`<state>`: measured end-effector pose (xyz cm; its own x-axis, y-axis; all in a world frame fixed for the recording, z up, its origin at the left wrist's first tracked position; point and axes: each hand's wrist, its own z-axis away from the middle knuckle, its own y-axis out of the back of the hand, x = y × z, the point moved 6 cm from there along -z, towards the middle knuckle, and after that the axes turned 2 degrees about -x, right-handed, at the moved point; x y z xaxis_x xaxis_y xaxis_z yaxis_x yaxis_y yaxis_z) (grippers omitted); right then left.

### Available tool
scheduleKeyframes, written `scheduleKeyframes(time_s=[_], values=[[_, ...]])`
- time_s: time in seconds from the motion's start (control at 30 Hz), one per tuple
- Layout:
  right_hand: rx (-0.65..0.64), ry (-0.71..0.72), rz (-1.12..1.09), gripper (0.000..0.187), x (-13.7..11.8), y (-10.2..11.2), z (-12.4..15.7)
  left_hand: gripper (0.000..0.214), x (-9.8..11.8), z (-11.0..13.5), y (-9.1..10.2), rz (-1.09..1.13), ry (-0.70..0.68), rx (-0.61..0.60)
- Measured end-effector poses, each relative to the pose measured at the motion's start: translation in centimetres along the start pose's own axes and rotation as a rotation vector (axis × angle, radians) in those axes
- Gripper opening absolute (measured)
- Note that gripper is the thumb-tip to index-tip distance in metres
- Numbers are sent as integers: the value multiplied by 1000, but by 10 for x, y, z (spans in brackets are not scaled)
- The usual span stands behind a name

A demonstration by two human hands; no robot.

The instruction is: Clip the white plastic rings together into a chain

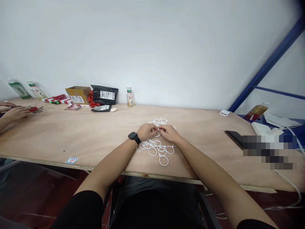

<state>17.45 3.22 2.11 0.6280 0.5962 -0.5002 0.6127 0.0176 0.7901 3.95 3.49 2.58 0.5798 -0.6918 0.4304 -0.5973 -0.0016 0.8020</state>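
White curtain rings, each with a small eyelet, lie in two loose groups on the table. The nearer group [152, 151] spreads below my wrists; the farther group [164, 121] sits just beyond my fingers and is partly covered by them. Between the two groups, my left hand [147, 131] and my right hand [169, 132] meet, thumbs and fingers pinched together on one white curtain ring [157, 135]. Its loop hangs below the fingertips, and its top is mostly hidden by them. On my left wrist is a black watch [134, 137].
The wooden table [102, 140] runs along a wall. At the back are a drink bottle [130, 97], black parcels [105, 94] and a cardboard box [77, 95]. Another person's hand [17, 113] works at far left. A phone [233, 138] and white cables lie right.
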Motion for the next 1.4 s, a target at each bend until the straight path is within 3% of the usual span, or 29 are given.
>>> scheduleKeyframes(time_s=[0.43,0.93,1.1,1.17,1.3,1.4], values=[[52,-63,-62,19,7,-2,0,11,9,-1,-5,60,-49,-30],[103,79,-78,23,-1,1,-1,7,9,-1,-6,155,-87,34],[255,50,-71,29,6,11,-1,23,3,-1,9,153,-33,96],[337,12,-74,32,13,17,0,29,0,0,11,164,-19,44],[379,-37,-58,34,24,21,0,35,0,4,-7,170,-27,-257],[392,-49,-22,29,27,22,1,24,4,6,-20,154,-64,-334]])
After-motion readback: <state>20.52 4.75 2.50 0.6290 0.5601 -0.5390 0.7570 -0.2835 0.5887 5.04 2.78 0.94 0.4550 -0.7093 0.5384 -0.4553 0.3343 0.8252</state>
